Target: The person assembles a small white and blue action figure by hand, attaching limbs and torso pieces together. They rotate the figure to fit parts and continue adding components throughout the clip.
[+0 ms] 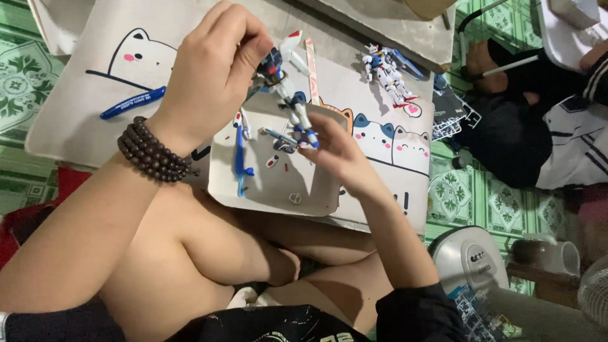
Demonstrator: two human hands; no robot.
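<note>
Your left hand [212, 66] pinches the robot model [286, 88] up top while your right hand [332, 149] grips its leg, steadying it over the tray [272, 190] so loose parts stay caught.

I am sitting cross-legged on a home floor of green patterned tiles [19, 76]. Under my fingers lies a cream mat with cartoon cats [386, 136] serving as a hobby spot, a finished toy robot model [387, 73] standing beyond them. A small grey fan [468, 259] sits near my right elbow, and another person's dark clothes [513, 136] lie off to the right.
</note>
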